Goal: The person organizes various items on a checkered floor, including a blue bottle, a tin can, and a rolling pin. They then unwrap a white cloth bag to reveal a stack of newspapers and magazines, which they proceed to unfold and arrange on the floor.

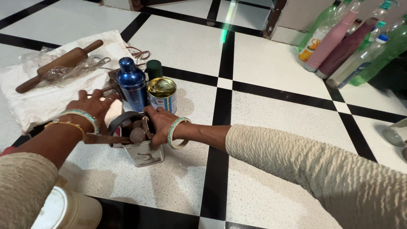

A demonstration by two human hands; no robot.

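A square metal tin [145, 153] stands on the tiled floor, stuffed with rusty tools [135, 132] and a dark strap. My right hand [159, 123] grips the tin's far rim, fingers curled over it. My left hand [92, 107] reaches past the tin with fingers spread, touching a rusty metal piece [111, 87] next to a shiny blue shaker bottle [131, 83]. An opened round can [162, 94] with a bent lid stands right of the bottle, and a dark green cap [154, 69] sits behind it.
A wooden rolling pin [59, 65] lies on clear plastic over a white cloth [38, 101] at the left. Several plastic bottles [347, 46] lean at the upper right. A white lidded container [63, 210] sits near my left elbow. A glass jar [395, 133] shows at the right edge.
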